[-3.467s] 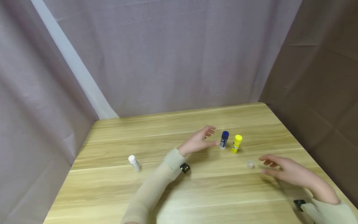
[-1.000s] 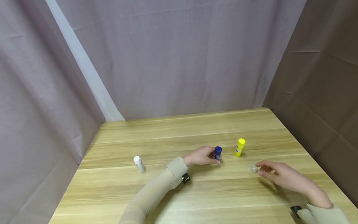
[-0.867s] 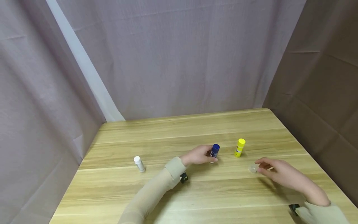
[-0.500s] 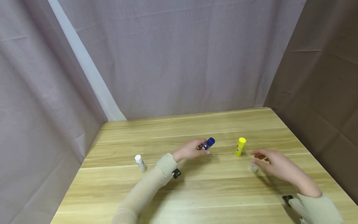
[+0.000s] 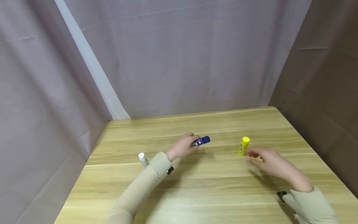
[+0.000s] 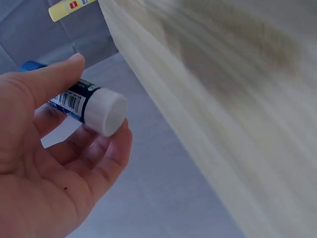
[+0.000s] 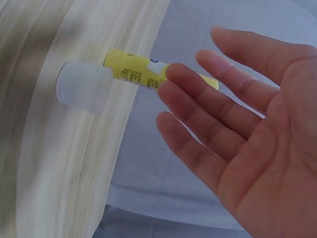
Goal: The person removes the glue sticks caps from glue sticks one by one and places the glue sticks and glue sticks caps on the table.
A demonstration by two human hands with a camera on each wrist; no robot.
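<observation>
My left hand (image 5: 181, 147) grips a blue glue stick (image 5: 202, 141) raised off the table and tipped nearly flat. Its dark blue cap points right; the left wrist view shows its white base (image 6: 106, 113) and a barcode. My right hand (image 5: 270, 161) holds nothing, its fingers relaxed and slightly bent. Just beyond those fingertips a yellow glue stick (image 5: 244, 146) stands upright. A small translucent cylinder (image 7: 84, 87) stands on the table close to the yellow stick; in the head view my right hand mostly covers it.
Behind my left sleeve a white bottle-like stick with a white cap (image 5: 142, 156) stands partly hidden. The wood-grain table (image 5: 195, 193) ends against grey curtains (image 5: 190, 62) at the back and a brown cloth (image 5: 321, 93) on the right.
My left hand took hold of the upright blue glue stick, lifted it, moved left and tipped it over. My right hand moved left past the translucent cylinder towards the yellow stick.
</observation>
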